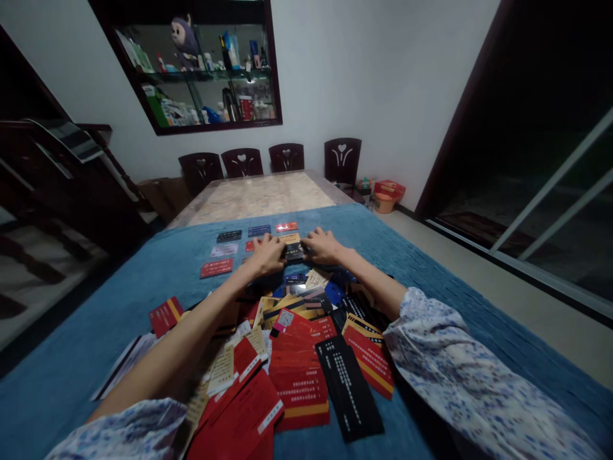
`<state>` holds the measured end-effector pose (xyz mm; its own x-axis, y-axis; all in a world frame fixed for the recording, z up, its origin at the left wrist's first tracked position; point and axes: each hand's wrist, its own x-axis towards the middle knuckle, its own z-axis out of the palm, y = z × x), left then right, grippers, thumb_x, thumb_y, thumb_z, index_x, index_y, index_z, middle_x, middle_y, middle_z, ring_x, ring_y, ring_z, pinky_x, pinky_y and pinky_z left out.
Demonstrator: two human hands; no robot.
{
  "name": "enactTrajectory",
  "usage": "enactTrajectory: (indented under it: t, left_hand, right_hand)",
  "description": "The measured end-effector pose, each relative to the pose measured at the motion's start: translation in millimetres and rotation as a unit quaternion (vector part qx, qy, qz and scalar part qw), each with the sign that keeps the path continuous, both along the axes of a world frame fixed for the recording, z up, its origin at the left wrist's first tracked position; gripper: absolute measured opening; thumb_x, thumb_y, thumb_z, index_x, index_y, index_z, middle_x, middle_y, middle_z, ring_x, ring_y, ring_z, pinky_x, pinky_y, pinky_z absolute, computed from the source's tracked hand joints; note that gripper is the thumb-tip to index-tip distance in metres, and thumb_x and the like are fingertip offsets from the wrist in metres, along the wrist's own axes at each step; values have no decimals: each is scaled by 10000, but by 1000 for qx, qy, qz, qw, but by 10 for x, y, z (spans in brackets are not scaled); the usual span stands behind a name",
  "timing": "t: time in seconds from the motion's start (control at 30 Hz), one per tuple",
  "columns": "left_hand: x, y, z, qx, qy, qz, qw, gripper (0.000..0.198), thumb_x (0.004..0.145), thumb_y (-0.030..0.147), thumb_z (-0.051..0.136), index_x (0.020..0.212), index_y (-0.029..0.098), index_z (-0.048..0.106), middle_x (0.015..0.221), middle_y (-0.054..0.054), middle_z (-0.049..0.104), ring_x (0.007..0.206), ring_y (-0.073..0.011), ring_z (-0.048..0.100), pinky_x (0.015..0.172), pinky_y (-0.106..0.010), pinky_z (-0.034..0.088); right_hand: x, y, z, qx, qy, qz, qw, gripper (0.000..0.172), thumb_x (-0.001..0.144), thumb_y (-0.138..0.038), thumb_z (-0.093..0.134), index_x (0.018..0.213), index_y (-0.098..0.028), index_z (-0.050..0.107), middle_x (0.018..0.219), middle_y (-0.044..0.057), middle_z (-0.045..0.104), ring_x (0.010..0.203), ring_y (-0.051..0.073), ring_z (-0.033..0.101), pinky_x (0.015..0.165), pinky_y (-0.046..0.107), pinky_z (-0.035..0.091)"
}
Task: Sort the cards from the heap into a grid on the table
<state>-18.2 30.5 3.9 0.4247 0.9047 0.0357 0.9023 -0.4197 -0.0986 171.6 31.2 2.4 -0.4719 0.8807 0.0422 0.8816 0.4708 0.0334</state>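
Both my arms reach forward over a blue cloth. My left hand and my right hand meet at a small stack of cards, fingers curled on its two sides. Several single cards lie in rows just beyond and left of the hands: a dark card, a blue card, a red card, a pale card and another red card. A big loose pile of red, black, gold and blue cards lies under my forearms.
Beyond the cloth is a bare marble tabletop with several dark chairs against the wall. A glass shelf niche hangs above. A red basket sits on the floor at right, beside a sliding glass door.
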Motion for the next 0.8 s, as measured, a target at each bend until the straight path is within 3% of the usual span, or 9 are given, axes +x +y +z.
enactTrajectory:
  t: [0.8]
  left_hand:
    - [-42,74,-118,-28,32,20,999,427,801,271,555,1216,201,627,1278,-183,598,1275,-379,419,1000,-597,347]
  right_hand:
    - [-107,137,-98,-36,-15,10,999,398,875,-374,593,1240,-221,630,1299,172,569,1220,354,433,930,520,421]
